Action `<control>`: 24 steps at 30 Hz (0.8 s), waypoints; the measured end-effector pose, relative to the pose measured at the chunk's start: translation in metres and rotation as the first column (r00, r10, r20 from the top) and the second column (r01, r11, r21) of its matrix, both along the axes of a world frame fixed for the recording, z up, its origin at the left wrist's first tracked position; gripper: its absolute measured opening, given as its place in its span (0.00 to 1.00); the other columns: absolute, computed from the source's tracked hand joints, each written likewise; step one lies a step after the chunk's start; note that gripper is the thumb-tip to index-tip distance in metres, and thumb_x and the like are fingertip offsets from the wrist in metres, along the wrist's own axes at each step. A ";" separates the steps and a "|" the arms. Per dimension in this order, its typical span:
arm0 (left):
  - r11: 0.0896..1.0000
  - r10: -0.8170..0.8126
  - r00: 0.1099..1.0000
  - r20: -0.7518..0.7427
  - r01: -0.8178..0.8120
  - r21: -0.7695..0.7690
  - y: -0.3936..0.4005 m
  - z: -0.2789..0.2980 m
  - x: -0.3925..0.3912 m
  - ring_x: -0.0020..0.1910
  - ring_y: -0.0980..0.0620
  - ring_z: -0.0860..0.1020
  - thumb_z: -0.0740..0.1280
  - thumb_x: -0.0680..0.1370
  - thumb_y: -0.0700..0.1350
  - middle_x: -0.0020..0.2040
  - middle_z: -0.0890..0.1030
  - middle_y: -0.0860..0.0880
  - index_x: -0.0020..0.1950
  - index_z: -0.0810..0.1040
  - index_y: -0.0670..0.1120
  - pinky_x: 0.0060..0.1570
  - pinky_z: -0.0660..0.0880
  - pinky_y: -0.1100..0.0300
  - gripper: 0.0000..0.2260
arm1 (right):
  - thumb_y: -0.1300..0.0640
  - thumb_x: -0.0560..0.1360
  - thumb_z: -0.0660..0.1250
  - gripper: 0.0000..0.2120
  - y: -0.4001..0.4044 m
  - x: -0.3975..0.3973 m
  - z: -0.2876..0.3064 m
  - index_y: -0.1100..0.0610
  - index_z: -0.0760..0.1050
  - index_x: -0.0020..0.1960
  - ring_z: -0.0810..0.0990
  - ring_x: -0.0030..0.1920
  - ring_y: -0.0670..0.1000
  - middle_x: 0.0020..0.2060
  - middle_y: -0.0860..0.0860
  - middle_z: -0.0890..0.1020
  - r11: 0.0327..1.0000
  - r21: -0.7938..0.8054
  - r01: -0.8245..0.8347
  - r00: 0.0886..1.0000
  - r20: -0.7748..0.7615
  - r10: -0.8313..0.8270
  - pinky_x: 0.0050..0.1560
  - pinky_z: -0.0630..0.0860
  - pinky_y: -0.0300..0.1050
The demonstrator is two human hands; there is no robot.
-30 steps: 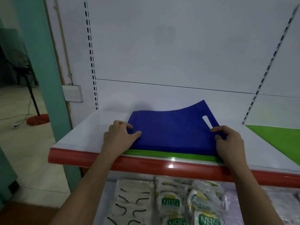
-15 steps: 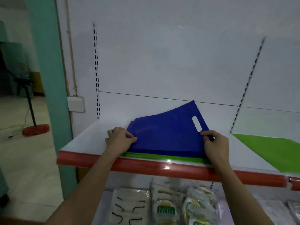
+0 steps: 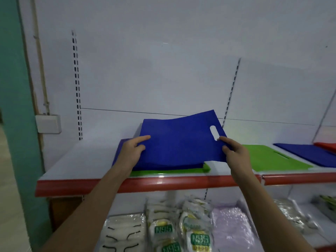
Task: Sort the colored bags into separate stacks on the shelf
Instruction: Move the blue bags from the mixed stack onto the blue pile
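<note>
Now the top flat blue fabric bag w/ cut-out handle (image 3: 180, 140) is lifted clear of the pile; 0.5 s ago it still lay nearly flat on it. Left hand (image 3: 131, 151) pinches its left edge, thumb under, index finger straight on top; right hand (image 3: 233, 151) grips the right edge just below the handle slot, fingers curled. So, prob., one blue bag is being peeled off for the blue stack.

Count on the white shelf w/ red front lip (image 3: 160, 184):
- mixed pile (image 3: 169, 168): blue layers over green, number can't tell
- 1 green stack (image 3: 269, 157) just right
- 1 blue stack (image 3: 309, 153) further right
- 1 red corner (image 3: 327, 145) at far right edge.
</note>
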State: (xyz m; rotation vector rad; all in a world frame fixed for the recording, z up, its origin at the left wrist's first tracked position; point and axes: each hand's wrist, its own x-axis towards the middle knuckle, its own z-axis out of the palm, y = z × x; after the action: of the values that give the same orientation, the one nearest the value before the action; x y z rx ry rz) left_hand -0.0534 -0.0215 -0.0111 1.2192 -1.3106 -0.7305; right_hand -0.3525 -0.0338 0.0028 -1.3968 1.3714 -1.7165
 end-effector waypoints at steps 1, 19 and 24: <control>1.000 0.007 1.000 0.006 -0.007 -0.002 0.000 0.002 -0.010 0.31 0.57 0.74 0.59 0.81 0.34 0.60 0.76 0.31 0.66 0.78 0.48 0.27 0.73 0.69 0.18 | 0.69 0.80 0.58 0.16 0.005 -0.011 0.000 0.55 0.80 0.58 0.80 0.52 0.49 0.56 0.52 0.79 1.000 0.012 0.008 1.000 0.013 -0.008 0.51 0.79 0.43; 0.941 -0.323 0.939 -0.122 0.332 0.062 0.033 -0.023 -0.336 0.57 0.55 0.77 0.67 0.77 0.32 0.66 0.74 0.52 0.76 0.64 0.45 0.53 0.76 0.64 0.29 | 0.69 0.79 0.62 0.20 0.122 -0.330 -0.032 0.50 0.75 0.65 0.81 0.54 0.54 0.59 0.51 0.78 0.984 0.118 0.132 0.989 0.054 -0.139 0.54 0.81 0.57; 0.909 -0.389 0.907 -0.162 0.407 0.095 0.038 -0.027 -0.438 0.58 0.52 0.78 0.67 0.77 0.32 0.66 0.74 0.52 0.76 0.65 0.46 0.59 0.75 0.57 0.28 | 0.68 0.80 0.61 0.19 0.158 -0.424 -0.032 0.54 0.73 0.69 0.78 0.48 0.45 0.49 0.39 0.72 0.968 0.160 0.194 0.974 0.083 -0.209 0.47 0.80 0.44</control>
State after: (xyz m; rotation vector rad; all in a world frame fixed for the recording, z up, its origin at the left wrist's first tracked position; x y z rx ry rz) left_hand -0.4919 0.0169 -0.0382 0.9833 -1.4302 -1.1882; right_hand -0.7761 0.1244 -0.0295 -1.1059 1.5969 -1.7423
